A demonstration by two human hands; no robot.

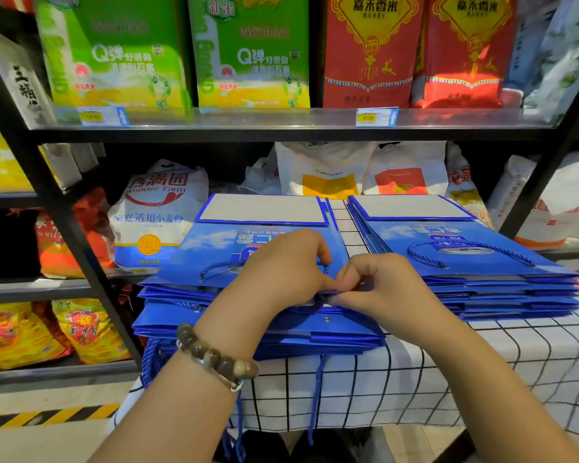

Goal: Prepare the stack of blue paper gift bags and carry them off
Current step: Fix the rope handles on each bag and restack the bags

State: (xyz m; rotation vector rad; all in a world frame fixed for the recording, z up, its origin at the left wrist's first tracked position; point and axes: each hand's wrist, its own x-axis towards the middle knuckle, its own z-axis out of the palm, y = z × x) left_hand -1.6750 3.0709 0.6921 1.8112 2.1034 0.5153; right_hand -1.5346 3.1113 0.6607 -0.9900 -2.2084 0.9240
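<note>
Two stacks of flat blue paper gift bags lie side by side on a table with a white, black-checked cloth [398, 389]. The left stack [214, 259] is right in front of me; the right stack [482, 272] sits beside it. My left hand [278, 272], a bead bracelet on its wrist, and my right hand [381, 285] meet at the near edge of the left stack. Both pinch the blue cord handle [320, 300] there with fingertips closed. Other blue cords [316, 396] hang down over the table's front.
A black metal shelf rack [281, 128] stands directly behind the table, filled with rice and flour sacks [157, 212]. A yellow-black hazard stripe [47, 417] marks the floor at lower left.
</note>
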